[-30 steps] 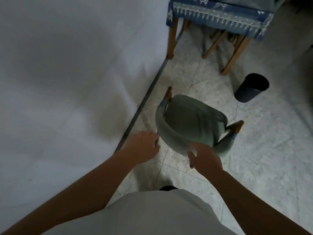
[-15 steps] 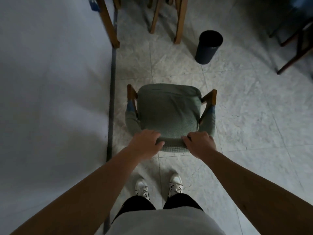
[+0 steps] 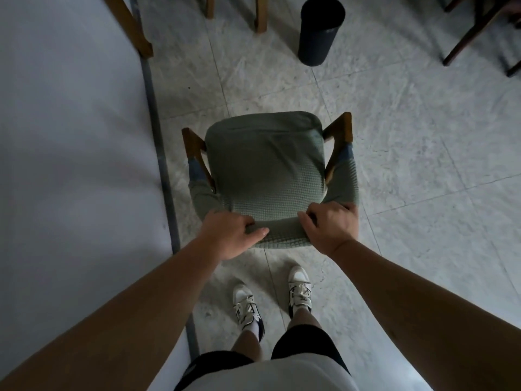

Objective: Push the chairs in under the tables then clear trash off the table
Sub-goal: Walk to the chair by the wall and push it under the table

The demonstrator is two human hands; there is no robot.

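With both hands clenched on the chair (image 3: 265,170) back, left hand (image 3: 228,235) and right hand (image 3: 331,225) sit level. The table legs (image 3: 260,15) lie straight ahead, well apart from the seat.

Showing 1 chair (image 3: 265,176) w/ green cover, 2 wooden armrests. 2 hands: left hand (image 3: 229,235) + right hand (image 3: 331,227), both sitting on chair back. 1 dark bin (image 3: 320,29). 2 white sneakers (image 3: 300,292). Approx 3 light wooden legs (image 3: 260,15) showing at top, 2 dark ones top right.
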